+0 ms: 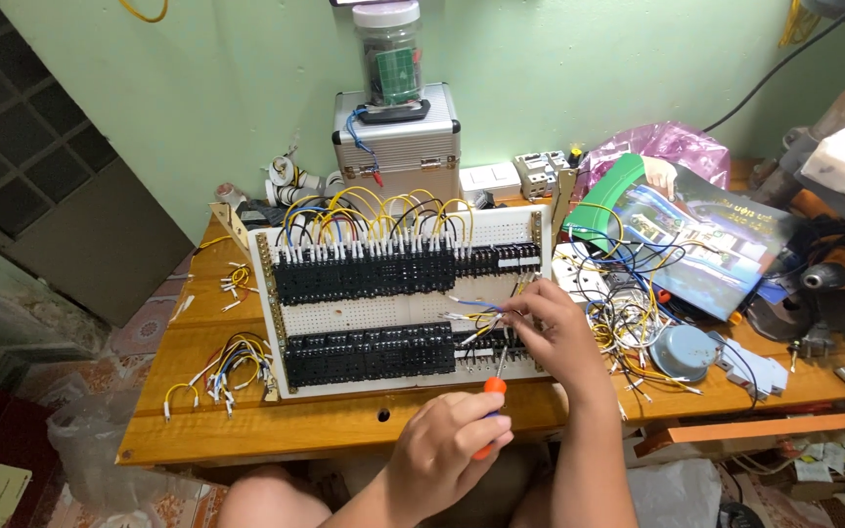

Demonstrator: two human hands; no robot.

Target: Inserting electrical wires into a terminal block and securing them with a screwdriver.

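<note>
Head view: left hand (452,445) wraps the screwdriver (490,403) near the table's front edge; right hand (555,328) pinches thin, floppy wires (471,311), probably best held by their stiff tips.

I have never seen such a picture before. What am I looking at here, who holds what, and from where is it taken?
This is one picture from a camera worn on a person's head, looking down at their two bare hands. There is no machine. On a wooden table leans a white board carrying rows of black connector blocks, with yellow, blue and black wires looping over the top row. The left hand holds a screwdriver with an orange handle, its tip at the board. The right hand pinches thin wire ends against the board. Loose short wires lie to the left, a tangle of wires to the right. Behind stands a small metal case.
</note>
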